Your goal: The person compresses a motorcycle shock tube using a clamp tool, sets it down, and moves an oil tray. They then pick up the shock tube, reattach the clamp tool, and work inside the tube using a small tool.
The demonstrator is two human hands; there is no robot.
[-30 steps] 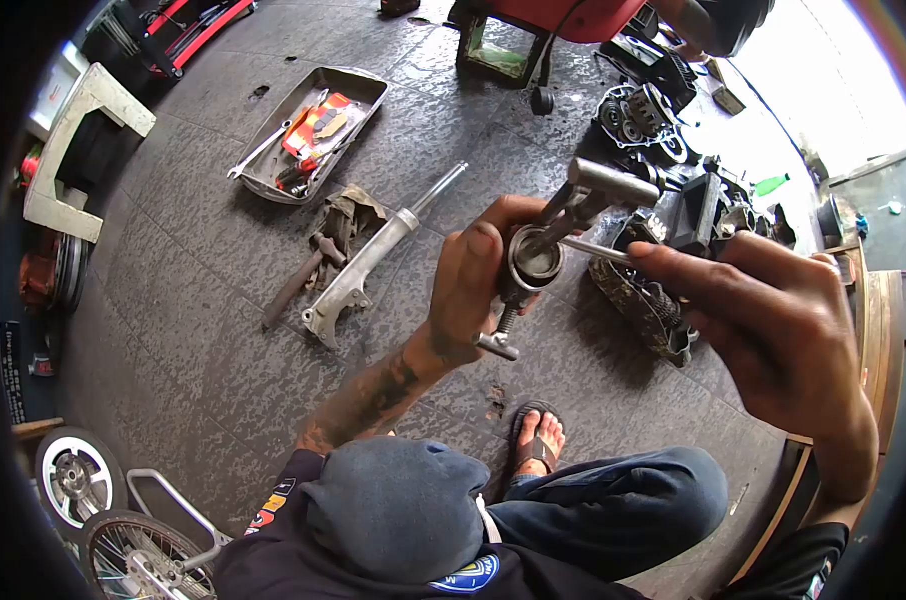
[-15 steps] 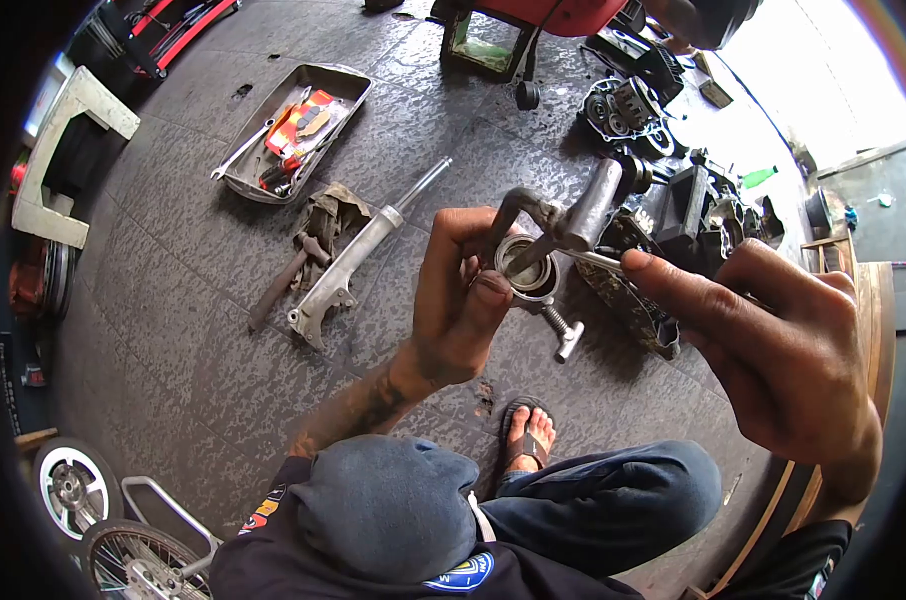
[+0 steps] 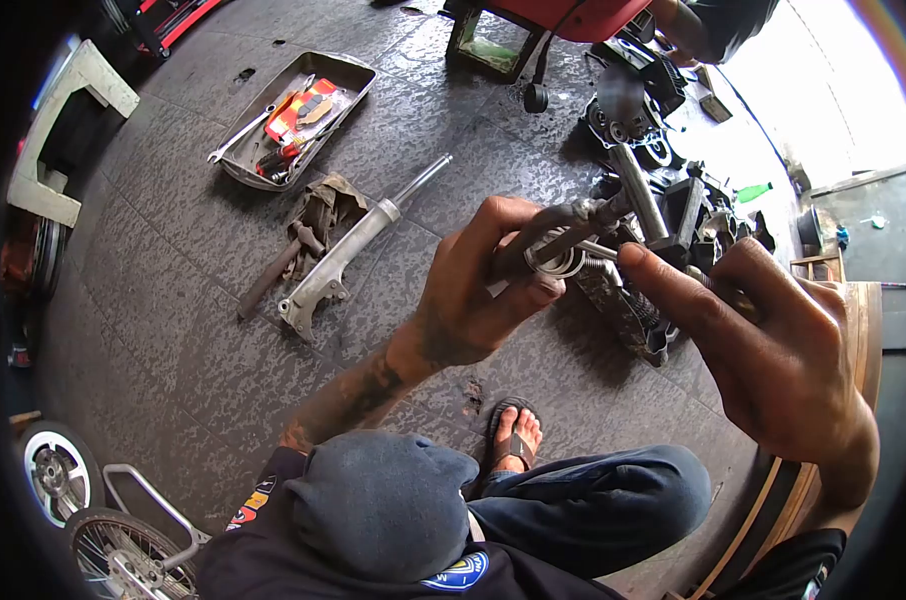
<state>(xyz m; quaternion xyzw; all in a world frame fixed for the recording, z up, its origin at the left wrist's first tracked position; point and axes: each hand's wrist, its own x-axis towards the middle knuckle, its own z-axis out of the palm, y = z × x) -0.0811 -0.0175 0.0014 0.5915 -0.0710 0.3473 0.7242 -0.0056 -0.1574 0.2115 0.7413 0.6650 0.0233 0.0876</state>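
My left hand point(image 3: 478, 290) is closed around a dark, bent metal tool point(image 3: 568, 225) and a round metal part point(image 3: 555, 256) with an open, ring-shaped end. The tool's arm reaches into that opening, and a thick steel cylinder point(image 3: 636, 190) forms its upper end. Beside the ring, a thin metal rod point(image 3: 601, 249) runs toward my right hand point(image 3: 773, 340). My right index fingertip presses on the rod's end while the other fingers curl behind it. A threaded piece point(image 3: 708, 280) shows by those fingers; where it joins is hidden.
A fork leg point(image 3: 348, 255) lies on the floor beside a hammer point(image 3: 283, 270) and a rag. Farther back sits a metal tray point(image 3: 323, 150) with a wrench and screwdriver. Engine parts point(image 3: 623, 130) spread at right, near another person's arm point(image 3: 718, 25). Wheels point(image 3: 58, 470) stand lower left.
The tool and round part have tilted and shifted right, so the ring opening looks narrower. The T-handled screw below the ring no longer shows there. My left hand has moved right.
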